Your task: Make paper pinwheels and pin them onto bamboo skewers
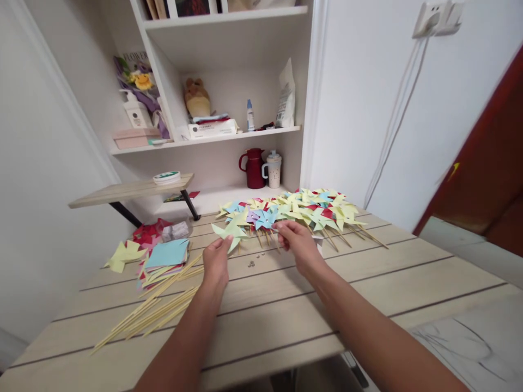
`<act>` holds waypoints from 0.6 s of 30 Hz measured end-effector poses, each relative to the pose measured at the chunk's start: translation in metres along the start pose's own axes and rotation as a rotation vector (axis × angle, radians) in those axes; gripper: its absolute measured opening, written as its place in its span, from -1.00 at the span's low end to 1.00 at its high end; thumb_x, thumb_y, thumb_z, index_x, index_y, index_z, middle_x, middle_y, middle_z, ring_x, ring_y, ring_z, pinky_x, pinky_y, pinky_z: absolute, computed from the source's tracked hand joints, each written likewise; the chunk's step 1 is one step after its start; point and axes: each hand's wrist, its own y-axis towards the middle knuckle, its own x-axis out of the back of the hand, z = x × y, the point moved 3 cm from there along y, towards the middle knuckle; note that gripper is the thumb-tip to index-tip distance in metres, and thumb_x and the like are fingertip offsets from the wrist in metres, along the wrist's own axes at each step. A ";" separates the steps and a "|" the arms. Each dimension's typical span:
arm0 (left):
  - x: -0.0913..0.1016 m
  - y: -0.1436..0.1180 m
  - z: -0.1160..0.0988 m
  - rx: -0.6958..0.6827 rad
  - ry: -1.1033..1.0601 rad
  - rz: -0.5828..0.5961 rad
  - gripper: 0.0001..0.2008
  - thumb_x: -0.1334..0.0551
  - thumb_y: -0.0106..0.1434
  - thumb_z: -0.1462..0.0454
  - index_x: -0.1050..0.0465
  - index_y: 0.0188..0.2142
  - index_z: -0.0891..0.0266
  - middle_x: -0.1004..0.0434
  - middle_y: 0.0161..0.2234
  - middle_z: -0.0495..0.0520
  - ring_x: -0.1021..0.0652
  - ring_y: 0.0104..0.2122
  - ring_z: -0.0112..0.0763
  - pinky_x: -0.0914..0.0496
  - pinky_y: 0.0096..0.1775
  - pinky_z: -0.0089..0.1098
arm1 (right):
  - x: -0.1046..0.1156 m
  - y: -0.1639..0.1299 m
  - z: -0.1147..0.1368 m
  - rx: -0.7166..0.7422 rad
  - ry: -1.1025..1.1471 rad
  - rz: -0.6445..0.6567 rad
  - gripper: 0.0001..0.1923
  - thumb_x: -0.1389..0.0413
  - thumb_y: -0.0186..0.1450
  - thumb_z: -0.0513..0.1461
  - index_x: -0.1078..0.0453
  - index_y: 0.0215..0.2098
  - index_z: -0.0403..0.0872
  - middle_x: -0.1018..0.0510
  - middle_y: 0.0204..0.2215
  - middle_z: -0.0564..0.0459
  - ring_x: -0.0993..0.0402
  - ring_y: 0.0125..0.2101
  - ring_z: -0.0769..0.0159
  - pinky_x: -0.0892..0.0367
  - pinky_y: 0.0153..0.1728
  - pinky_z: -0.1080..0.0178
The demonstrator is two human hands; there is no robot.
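Observation:
Between the thumb and fingers of my left hand [216, 261] is a pale green paper pinwheel [231, 231], held a little above the table. My right hand [297, 242] is pinched closed just to the right of it, in front of a blue pinwheel [265, 219]. Whatever the right fingertips hold, if anything, is too small to make out. Several tiny grey pieces [251, 264] lie on the wood between my hands. Behind them spreads a pile of finished-looking pinwheels on sticks [322, 215], in yellow, green, blue and red.
Thin wooden sticks [151, 307] lie to the left, beside a stack of coloured paper squares [167, 255] and a loose yellow pinwheel [125, 255]. A small raised stand [118, 191] is at the back left. Shelves behind hold a red jug [255, 170] and a cup [273, 170].

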 end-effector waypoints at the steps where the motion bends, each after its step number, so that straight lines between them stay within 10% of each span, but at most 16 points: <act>1: 0.003 0.000 0.004 0.005 -0.016 -0.005 -0.64 -0.50 -0.14 0.16 -0.59 -0.39 0.36 -0.63 -0.45 0.06 -0.57 -0.44 -0.40 -0.41 -0.27 -0.40 | -0.004 0.001 -0.002 0.022 -0.147 0.072 -0.73 0.00 0.30 -0.08 -0.44 -0.31 -0.08 -0.44 -0.59 0.10 -0.26 -0.60 0.37 -0.15 -0.58 0.32; 18: 0.011 -0.005 0.011 0.053 -0.175 -0.157 -0.75 -0.49 -0.09 0.26 -0.58 -0.39 0.31 -0.63 -0.42 0.01 -0.57 -0.37 -0.42 -0.39 -0.18 -0.37 | -0.010 0.016 -0.042 0.095 -0.727 0.233 -0.85 -0.15 0.19 -0.32 -0.58 -0.35 -0.03 -0.60 -0.28 0.01 -0.46 -0.29 0.26 -0.25 -0.28 0.30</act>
